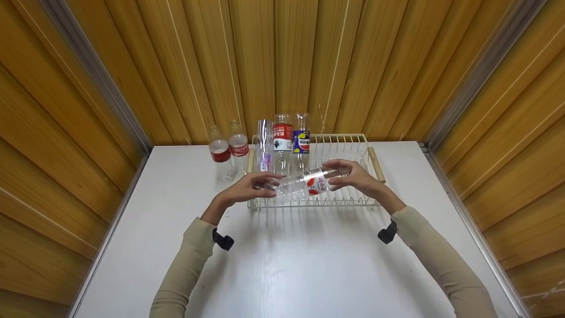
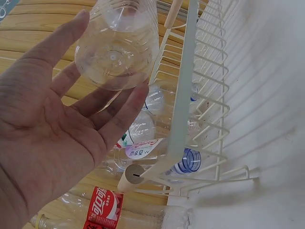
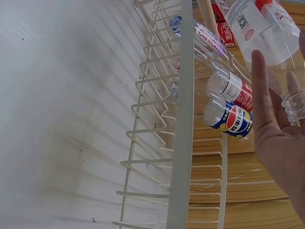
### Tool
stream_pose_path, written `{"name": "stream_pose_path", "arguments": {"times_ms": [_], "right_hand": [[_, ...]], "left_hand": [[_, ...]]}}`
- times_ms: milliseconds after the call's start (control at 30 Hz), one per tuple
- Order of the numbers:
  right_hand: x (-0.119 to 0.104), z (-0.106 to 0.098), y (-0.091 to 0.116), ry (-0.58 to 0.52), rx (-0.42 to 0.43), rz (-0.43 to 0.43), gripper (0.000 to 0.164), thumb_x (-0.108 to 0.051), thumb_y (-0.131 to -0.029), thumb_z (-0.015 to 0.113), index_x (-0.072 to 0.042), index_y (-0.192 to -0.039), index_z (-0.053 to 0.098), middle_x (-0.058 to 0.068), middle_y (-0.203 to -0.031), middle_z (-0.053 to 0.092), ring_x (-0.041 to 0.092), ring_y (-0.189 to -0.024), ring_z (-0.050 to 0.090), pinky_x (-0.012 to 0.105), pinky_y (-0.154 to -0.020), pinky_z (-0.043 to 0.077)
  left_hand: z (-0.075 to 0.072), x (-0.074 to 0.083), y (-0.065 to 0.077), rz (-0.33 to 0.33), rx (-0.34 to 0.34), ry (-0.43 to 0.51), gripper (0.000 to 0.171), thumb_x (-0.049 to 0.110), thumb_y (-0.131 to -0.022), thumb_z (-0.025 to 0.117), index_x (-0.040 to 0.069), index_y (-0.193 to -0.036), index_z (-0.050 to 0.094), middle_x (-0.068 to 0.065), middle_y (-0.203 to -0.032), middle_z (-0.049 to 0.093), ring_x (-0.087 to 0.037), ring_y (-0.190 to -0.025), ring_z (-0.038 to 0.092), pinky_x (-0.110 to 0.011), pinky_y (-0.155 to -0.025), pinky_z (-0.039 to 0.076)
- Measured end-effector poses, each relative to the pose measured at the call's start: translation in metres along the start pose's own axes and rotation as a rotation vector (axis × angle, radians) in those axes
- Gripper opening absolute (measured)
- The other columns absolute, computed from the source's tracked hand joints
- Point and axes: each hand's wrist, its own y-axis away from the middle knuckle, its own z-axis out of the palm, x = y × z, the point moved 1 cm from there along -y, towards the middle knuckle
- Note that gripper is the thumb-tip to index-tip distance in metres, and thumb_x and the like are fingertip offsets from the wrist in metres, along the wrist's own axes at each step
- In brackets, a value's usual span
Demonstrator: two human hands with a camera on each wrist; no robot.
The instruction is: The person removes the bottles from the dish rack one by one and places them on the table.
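Note:
A clear plastic bottle (image 1: 316,182) with a white and red label is held tilted over the front of a cream wire dish rack (image 1: 335,204). At its base end, my left hand (image 1: 249,187) grips it between thumb and fingers; the ribbed base (image 2: 114,59) shows in the left wrist view. My right hand (image 1: 353,174) holds the neck end, fingers spread round the shoulder. In the right wrist view the uncapped threaded neck (image 3: 296,107) lies by the palm. Behind it in the rack stand a bottle with a purple-white label (image 1: 265,161), a red-labelled bottle (image 1: 282,137) and a blue-labelled bottle (image 1: 301,142).
Two red-labelled bottles (image 1: 221,154) stand on the white table (image 1: 273,265), left of the rack. Wooden handles (image 1: 376,164) flank the rack. Yellow wood-look panels (image 1: 247,66) rise behind the table and at both sides.

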Motion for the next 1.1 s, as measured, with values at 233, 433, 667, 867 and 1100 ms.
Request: {"name": "stream_pose_path", "arguments": {"times_ms": [233,433,667,867,1100], "right_hand": [[0.001,-0.002,-0.003,0.031,-0.002,-0.001,0.058,-0.012,-0.091,0.076,-0.003,-0.144,0.054,0.012,-0.142,0.061,0.022,-0.117,0.067,0.047,-0.088,0.062],[0.001,-0.002,-0.006,0.057,-0.018,0.004,0.059,-0.015,-0.09,0.078,-0.007,-0.143,0.056,0.014,-0.144,0.06,0.026,-0.122,0.064,0.045,-0.09,0.062],[0.0,-0.005,-0.002,0.109,-0.026,-0.002,0.062,-0.016,-0.09,0.078,-0.008,-0.146,0.052,0.016,-0.147,0.058,0.026,-0.127,0.062,0.04,-0.094,0.06],[-0.003,-0.015,0.005,0.132,0.015,-0.016,0.067,-0.012,-0.09,0.078,-0.006,-0.149,0.048,0.017,-0.146,0.057,0.021,-0.128,0.061,0.028,-0.097,0.058],[0.003,-0.041,0.022,0.149,0.053,-0.019,0.066,-0.011,-0.091,0.077,-0.005,-0.149,0.047,0.026,-0.148,0.052,0.03,-0.131,0.059,0.025,-0.097,0.057]], "left_hand": [[0.004,0.003,0.002,-0.047,-0.044,0.013,0.062,0.021,-0.095,0.074,0.02,-0.152,0.05,-0.014,-0.147,0.059,-0.043,-0.132,0.056,-0.046,-0.107,0.053],[0.004,0.003,0.004,-0.043,-0.039,0.0,0.063,0.016,-0.094,0.074,0.019,-0.152,0.05,-0.018,-0.146,0.058,-0.042,-0.129,0.059,-0.045,-0.103,0.056],[0.002,0.002,0.004,-0.014,-0.037,-0.015,0.061,0.017,-0.095,0.074,0.018,-0.152,0.05,-0.023,-0.145,0.057,-0.043,-0.129,0.058,-0.048,-0.106,0.053],[-0.004,0.0,0.013,-0.048,0.004,-0.043,0.063,0.024,-0.094,0.075,0.014,-0.151,0.05,-0.016,-0.143,0.06,-0.039,-0.128,0.058,-0.049,-0.106,0.052],[-0.012,-0.007,0.028,-0.103,0.082,-0.045,0.059,0.028,-0.093,0.075,0.022,-0.149,0.054,-0.013,-0.146,0.058,-0.035,-0.129,0.057,-0.05,-0.108,0.051]]}}
